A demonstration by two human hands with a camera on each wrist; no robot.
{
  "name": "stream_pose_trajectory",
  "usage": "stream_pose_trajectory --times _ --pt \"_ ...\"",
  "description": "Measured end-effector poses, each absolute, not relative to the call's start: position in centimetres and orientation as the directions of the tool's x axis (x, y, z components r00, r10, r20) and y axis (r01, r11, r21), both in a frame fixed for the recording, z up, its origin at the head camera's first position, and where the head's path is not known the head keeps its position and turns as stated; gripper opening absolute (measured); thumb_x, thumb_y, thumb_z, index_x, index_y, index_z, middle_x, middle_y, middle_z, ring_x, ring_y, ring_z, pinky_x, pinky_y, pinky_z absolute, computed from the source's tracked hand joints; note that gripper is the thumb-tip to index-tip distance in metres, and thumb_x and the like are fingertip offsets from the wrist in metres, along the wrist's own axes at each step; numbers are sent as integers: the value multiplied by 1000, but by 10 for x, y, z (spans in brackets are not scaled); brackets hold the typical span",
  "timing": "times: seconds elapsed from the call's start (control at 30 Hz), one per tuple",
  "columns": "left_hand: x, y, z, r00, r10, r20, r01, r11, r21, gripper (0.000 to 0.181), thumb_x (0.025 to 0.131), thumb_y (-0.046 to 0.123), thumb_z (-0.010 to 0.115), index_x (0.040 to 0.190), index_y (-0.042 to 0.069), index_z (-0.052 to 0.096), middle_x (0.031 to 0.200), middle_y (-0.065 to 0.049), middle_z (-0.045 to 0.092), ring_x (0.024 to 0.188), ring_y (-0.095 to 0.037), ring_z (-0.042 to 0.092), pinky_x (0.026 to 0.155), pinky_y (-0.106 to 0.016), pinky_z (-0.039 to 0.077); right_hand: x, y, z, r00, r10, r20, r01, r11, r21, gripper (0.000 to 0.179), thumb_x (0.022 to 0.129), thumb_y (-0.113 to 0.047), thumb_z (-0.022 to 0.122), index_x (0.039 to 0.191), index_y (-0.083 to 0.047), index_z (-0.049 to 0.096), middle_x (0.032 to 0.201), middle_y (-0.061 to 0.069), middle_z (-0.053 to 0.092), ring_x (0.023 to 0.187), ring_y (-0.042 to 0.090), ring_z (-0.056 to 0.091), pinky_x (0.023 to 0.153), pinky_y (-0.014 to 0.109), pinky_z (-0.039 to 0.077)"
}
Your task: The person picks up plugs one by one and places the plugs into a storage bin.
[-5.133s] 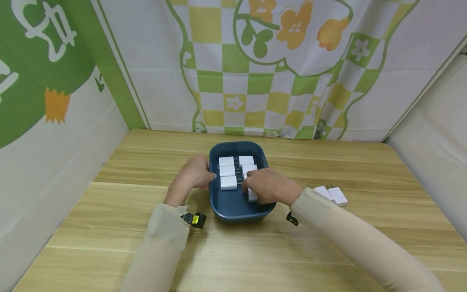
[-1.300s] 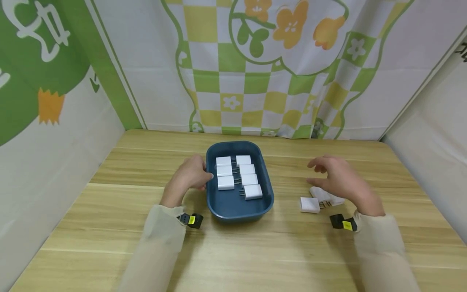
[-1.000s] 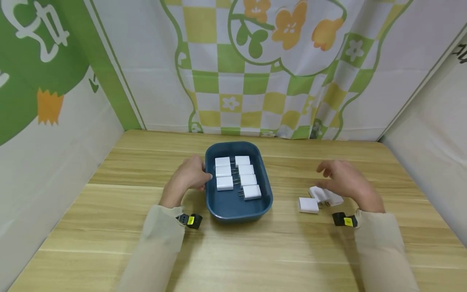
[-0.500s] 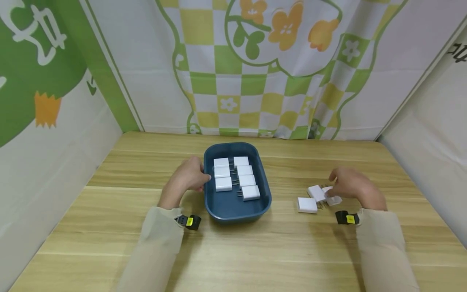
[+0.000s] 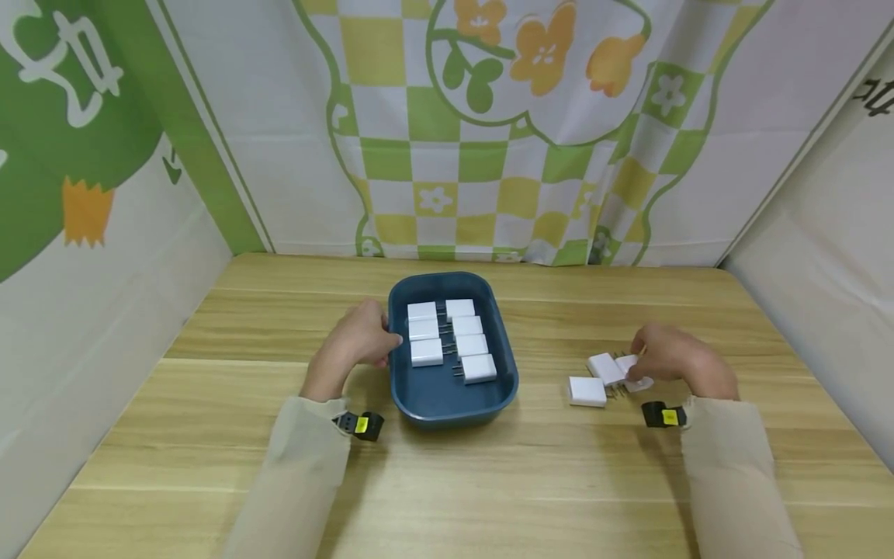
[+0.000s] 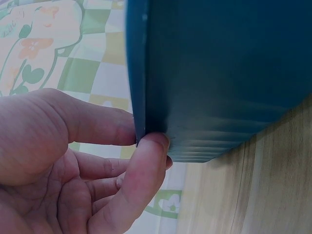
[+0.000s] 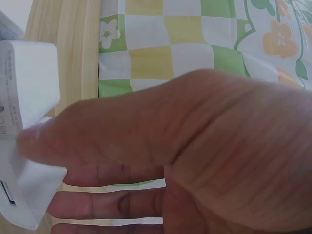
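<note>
Nearest me on the wooden surface, one white wall charger lies apart from my right grip. Just beyond, that right grip has come down from hovering a second ago; thumb and fingers now pinch the rightmost USB charger, though my far fingertips are hidden. The middle charger sits beside it. So, I judge, lifting is close, with three chargers outside the blue tray. My left grip stays clamped on its left wall. Inside, seven chargers stand unchanged in two rows.
</note>
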State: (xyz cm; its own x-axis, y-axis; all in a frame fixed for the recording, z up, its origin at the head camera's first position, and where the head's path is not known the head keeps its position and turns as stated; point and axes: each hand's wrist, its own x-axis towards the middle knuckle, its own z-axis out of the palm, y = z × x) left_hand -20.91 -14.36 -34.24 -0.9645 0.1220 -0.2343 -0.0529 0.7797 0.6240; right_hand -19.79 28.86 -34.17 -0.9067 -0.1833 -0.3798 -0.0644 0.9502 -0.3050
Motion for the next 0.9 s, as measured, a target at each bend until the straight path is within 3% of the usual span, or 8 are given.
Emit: stream_pose_trajectory --times 0.9 --pt "-209 -144 -343 -967 122 -222 -46 778 627 20 95 9 64 78 -1 68 62 -10 64 59 -25 67 55 -28 49 -202 290 -351 -903 -128 -411 -9 960 -280 55 79 -19 80 117 15 61 105 22 66 87 30 61 74 46 52"
